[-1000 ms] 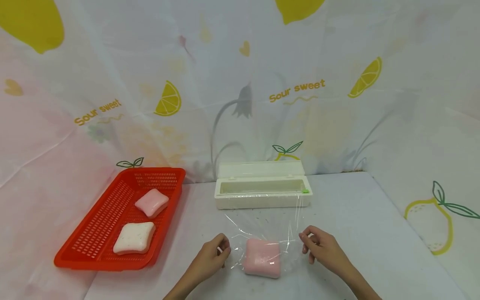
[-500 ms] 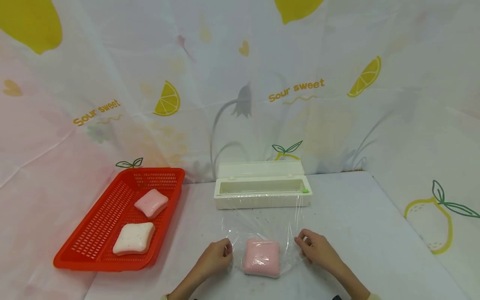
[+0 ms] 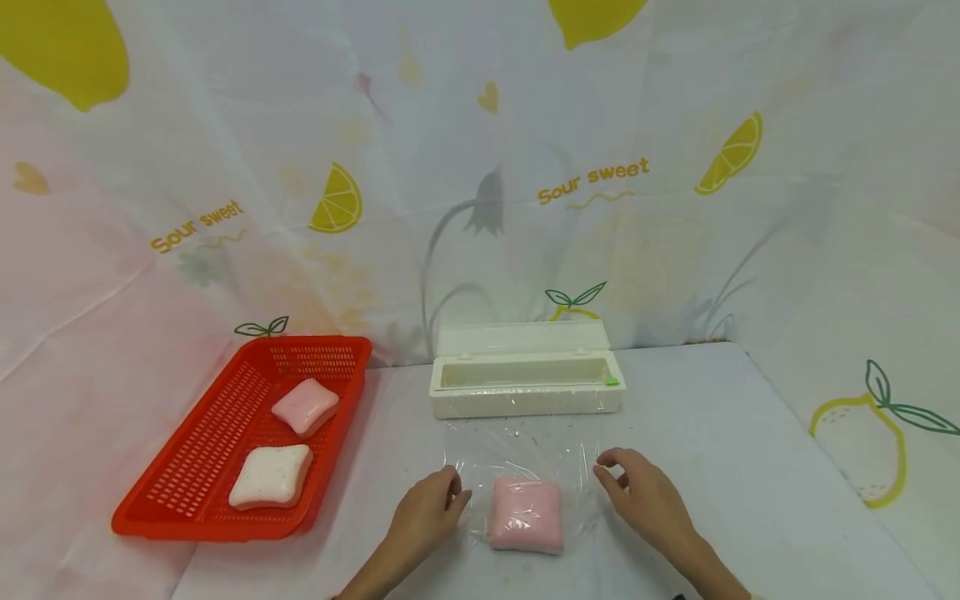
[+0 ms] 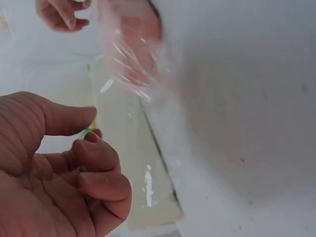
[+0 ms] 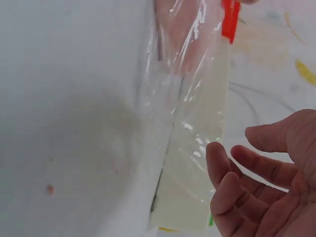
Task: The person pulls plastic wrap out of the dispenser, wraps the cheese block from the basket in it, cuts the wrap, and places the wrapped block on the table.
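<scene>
A pink pillow-shaped soap bar (image 3: 527, 517) lies on the table between my hands, under a sheet of clear cling film (image 3: 517, 454). My left hand (image 3: 431, 508) is beside the film's left edge, thumb and fingers parted and loosely bent, holding nothing. On the other side, my right hand (image 3: 647, 498) is close to the film's right edge, its thumb also apart from its bent fingers. Both wrist views show the gap between thumb and fingertips. From the soap the film reaches back to a white cling film dispenser (image 3: 525, 405) with its lid raised.
At the left stands a red slotted basket (image 3: 202, 531). Inside it are a pink soap bar (image 3: 305, 407) and a white speckled soap bar (image 3: 271, 476). A printed cloth (image 3: 480, 267) hangs behind the white table (image 3: 712, 425).
Both hands lowered the film onto the soap and let go of its edges. The film now lies lower and looser around the soap; basket and dispenser stay put.
</scene>
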The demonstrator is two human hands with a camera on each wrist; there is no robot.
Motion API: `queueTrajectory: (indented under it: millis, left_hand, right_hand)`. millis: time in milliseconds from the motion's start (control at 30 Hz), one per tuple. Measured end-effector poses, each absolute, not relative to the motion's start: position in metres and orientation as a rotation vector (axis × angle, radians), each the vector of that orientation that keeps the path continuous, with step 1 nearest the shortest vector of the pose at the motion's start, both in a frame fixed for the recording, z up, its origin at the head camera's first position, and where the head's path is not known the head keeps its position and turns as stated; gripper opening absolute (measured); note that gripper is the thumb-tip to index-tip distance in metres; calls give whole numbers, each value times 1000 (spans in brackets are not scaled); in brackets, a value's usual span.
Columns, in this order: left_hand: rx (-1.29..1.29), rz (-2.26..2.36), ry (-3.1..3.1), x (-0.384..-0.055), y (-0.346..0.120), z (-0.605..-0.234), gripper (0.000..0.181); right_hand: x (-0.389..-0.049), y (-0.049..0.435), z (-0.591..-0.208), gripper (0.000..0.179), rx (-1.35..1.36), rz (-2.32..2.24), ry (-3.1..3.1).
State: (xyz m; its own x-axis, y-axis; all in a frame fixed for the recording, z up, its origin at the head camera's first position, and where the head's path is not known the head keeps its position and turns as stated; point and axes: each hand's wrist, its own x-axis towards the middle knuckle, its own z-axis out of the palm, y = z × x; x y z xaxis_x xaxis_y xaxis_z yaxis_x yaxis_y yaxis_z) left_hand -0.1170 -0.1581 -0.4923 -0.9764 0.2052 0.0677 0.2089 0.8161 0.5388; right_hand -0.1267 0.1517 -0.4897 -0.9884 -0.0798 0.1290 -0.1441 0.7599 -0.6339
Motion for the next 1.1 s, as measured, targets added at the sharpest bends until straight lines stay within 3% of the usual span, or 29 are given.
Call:
queueTrajectory:
  millis: [133, 333, 533, 667, 800, 1100]
  left_hand:
    - [-463, -993, -2952, -106, -148, -483, 33]
    - [-594, -987, -2958, -100, -139, -496, 35]
    - [-666, -933, -3048, -101, -137, -508, 42]
    - [-696, -844, -3058, -104, -132, -512, 37]
    - [-707, -885, -3040, -109, -130, -512, 28]
    - [-601, -1518, -2966, -123, -138, -493, 20]
  right_hand:
    - [-115, 140, -483, 11, 348, 1033, -2869]
    - [-101, 129, -497, 29, 683, 1026, -2830]
    - [-102, 126, -515, 44, 775, 911, -2805]
    - [-106, 124, -517, 49, 825, 984, -2846]
    - [-112, 124, -516, 46, 846, 1085, -2889]
    - [-124, 134, -505, 32, 828, 1490, -2818]
